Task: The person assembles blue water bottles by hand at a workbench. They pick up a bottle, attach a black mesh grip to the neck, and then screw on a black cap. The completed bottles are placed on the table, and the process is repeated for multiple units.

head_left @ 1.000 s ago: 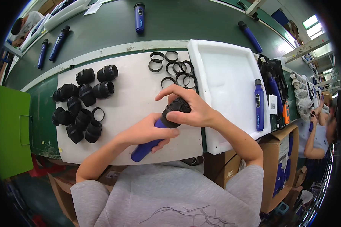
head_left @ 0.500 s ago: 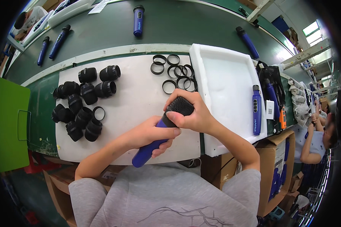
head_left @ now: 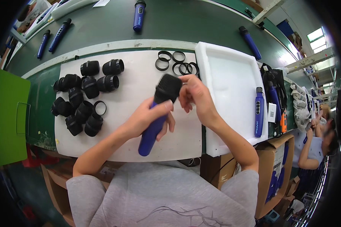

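My left hand is wrapped round the blue body of a microphone, which tilts with its black mesh head up and to the right. Beside that head is my right hand, its fingers loosely bent and apart, holding nothing that I can see; its index fingertip is at or close to the mesh. Several black rings lie on the white sheet beyond my hands. Over to the left is a cluster of black microphone heads, with one loose ring among them.
A white foam tray stands to my right, a blue microphone lying at its right side. Beyond it sit a black bag and an orange tool. More microphones lie on the far green bench. A person works at far right.
My right hand has come off the microphone's head and moved slightly right, its fingers loosening. The microphone, still in my left hand, now stands more upright.
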Demonstrator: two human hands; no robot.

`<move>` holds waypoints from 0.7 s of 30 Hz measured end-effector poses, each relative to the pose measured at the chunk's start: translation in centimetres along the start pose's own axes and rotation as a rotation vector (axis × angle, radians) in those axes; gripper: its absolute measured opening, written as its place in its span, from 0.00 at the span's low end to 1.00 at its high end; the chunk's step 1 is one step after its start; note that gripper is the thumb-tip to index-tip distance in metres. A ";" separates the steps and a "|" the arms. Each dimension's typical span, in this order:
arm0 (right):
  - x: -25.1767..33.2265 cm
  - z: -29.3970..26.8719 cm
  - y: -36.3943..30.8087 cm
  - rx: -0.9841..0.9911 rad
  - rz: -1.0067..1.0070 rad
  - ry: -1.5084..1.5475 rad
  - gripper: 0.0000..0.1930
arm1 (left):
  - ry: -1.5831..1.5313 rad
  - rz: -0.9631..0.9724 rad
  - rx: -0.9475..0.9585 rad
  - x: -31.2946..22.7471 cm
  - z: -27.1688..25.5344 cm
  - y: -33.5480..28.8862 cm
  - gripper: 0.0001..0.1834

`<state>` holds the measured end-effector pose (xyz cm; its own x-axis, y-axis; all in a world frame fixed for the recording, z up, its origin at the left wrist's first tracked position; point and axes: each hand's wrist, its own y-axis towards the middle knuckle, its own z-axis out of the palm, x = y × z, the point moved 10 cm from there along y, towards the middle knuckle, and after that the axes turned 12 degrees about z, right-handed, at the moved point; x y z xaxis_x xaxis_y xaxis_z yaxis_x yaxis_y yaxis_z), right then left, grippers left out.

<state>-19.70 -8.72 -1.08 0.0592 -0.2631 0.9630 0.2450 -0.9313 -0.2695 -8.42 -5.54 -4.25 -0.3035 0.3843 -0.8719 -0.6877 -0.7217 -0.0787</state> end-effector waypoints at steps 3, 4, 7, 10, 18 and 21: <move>-0.1 -0.1 -0.1 0.001 0.003 -0.013 0.31 | -0.159 0.127 0.061 -0.9 -0.5 0.4 0.32; -0.7 0.2 -0.1 0.025 0.042 -0.027 0.32 | -0.166 0.195 0.028 -1.3 -1.1 0.6 0.34; -1.7 1.6 -0.7 0.055 0.134 -0.148 0.34 | -0.179 0.372 -0.085 -2.5 -2.3 1.1 0.39; -2.2 3.1 -1.1 0.192 0.190 -0.322 0.32 | -0.110 0.502 -0.142 -3.7 -3.5 1.0 0.46; -2.6 6.2 -2.1 0.369 0.103 -0.206 0.25 | 0.138 0.414 -0.241 -3.2 -3.6 0.7 0.36; -0.9 4.2 -1.6 0.136 0.087 -0.444 0.25 | 0.157 0.414 -0.300 -3.6 -5.1 0.4 0.30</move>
<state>-16.03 -5.94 -1.51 0.4862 -0.1782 0.8555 0.3437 -0.8611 -0.3747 -4.20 -10.13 -3.65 -0.3914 -0.0420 -0.9193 -0.3056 -0.9363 0.1729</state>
